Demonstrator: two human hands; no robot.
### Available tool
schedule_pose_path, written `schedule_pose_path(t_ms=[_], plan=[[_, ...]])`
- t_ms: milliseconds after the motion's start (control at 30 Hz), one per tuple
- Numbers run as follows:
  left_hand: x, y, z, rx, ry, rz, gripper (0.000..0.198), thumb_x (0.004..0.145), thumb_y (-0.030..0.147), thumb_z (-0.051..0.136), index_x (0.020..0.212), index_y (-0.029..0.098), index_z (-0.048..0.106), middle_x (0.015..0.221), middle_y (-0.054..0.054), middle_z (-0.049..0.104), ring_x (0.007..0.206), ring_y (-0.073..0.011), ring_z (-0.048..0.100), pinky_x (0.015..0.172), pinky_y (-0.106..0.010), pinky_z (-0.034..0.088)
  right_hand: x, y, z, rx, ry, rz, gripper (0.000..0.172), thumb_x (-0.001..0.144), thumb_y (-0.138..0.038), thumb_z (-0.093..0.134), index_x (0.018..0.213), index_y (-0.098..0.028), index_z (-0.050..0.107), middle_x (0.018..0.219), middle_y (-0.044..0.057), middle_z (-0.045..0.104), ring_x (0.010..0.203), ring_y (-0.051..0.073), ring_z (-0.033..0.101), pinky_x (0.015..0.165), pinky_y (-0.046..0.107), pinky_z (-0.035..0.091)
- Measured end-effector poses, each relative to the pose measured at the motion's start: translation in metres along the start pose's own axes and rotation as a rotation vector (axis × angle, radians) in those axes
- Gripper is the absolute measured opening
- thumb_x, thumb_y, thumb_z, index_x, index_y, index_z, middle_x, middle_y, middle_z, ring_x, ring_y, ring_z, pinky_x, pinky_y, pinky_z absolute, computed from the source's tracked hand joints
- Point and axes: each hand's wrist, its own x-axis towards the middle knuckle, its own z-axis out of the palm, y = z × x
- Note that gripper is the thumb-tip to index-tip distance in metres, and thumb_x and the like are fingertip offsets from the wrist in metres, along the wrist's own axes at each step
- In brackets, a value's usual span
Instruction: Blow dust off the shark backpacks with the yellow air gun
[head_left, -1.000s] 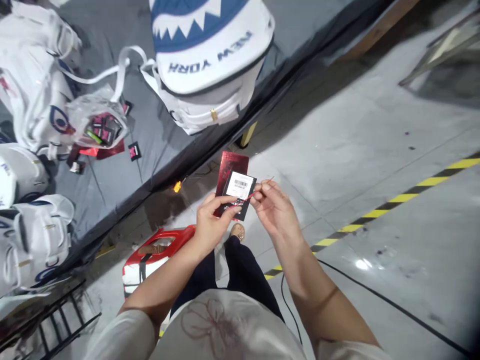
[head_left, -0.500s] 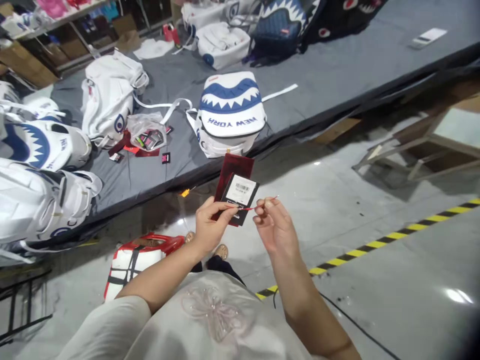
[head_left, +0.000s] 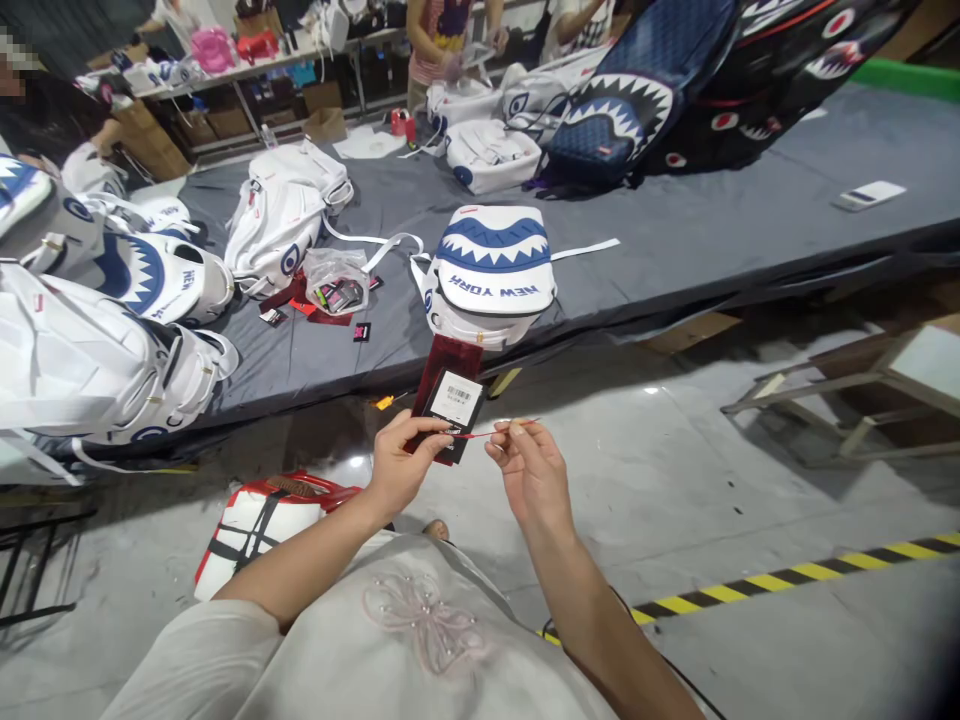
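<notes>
My left hand [head_left: 401,460] pinches a red cord [head_left: 484,434] close to two hanging cards. One is a black hang tag [head_left: 457,400] with a white barcode label; behind it is a longer dark red tag [head_left: 439,358]. My right hand [head_left: 529,465] pinches the cord's other end, so it runs taut between both hands. Just beyond, at the table's edge, stands a white backpack [head_left: 495,265] with a blue zigzag band and "NEW YORK" lettering. The tags hang apart from it or overlap it in view; I cannot tell which.
A grey-covered table [head_left: 315,365] carries more white backpacks [head_left: 82,350], a clear bag of small tags [head_left: 337,285], dark shark-mouth backpacks [head_left: 637,100] and a phone-like white object [head_left: 874,194]. A red and white stool [head_left: 262,525] stands by my left. People work behind the table.
My view has tilted up, bringing people and the back tables into sight. Both hands keep hold of the cord, and the tags hang slightly further left.
</notes>
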Motion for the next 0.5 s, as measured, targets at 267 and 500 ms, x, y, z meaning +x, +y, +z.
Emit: schedule_pose_path(t_ms=[267,500], plan=[[0.025,-0.016,-0.032,0.092,0.019,-0.02,0.01,0.084,0.029,0.073,0.085,0.022,0.079,0.074,-0.001,0.067,0.07,-0.0135,0.06,0.066,-0.025,0.046,0.022,0.022,0.031,-0.085,-0.002,0.006,0.036,0.066,-0.039,0.088,0.081,-0.02,0.061,0.085,0.0,0.071,0.069,0.011,0.067,0.069,0.028,0.061],[0.094,-0.052,-0.085,0.115,0.015,-0.03,0.013,0.086,0.029,0.069,0.081,0.021,0.078,0.073,-0.001,0.065,0.067,-0.0124,0.059,0.064,-0.025,0.045,0.063,0.048,0.093,-0.714,0.054,-0.687,0.04,0.083,-0.032,0.073,0.12,-0.027,0.058,0.129,0.009,0.062,0.119,0.023,0.058,0.106,0.048,0.047]])
